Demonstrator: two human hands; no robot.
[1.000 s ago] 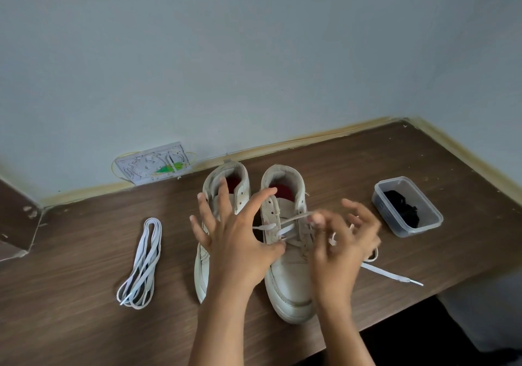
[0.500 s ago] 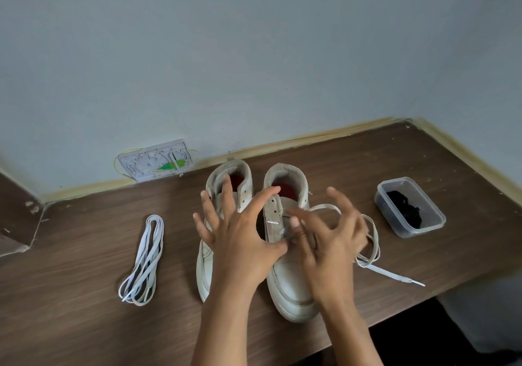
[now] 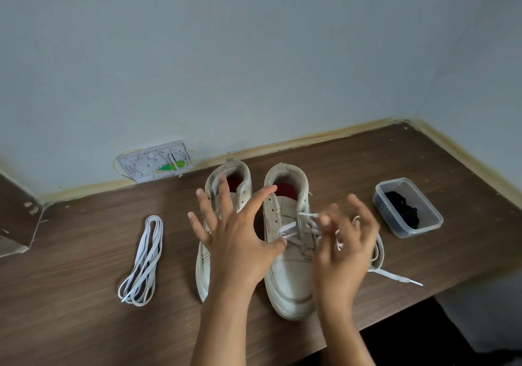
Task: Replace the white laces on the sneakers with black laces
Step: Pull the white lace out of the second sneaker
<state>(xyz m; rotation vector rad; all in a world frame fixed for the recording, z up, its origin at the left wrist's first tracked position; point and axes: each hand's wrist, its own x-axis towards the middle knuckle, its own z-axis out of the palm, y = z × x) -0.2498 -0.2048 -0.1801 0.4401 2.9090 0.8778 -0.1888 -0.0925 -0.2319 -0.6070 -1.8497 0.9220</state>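
Unlacing the right sneaker (image 3: 288,255) on the desk (image 3: 70,266): right hand (image 3: 343,248) pinching white lace (image 3: 306,223), left hand (image 3: 236,241) spread wide, steadying; next, drawing lace from lower eyelets

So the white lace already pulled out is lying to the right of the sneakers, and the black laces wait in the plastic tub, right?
Not quite. In the head view the removed white lace lies in a bundle to the left of the sneakers, not the right. The black laces are indeed in the plastic tub, on the right.
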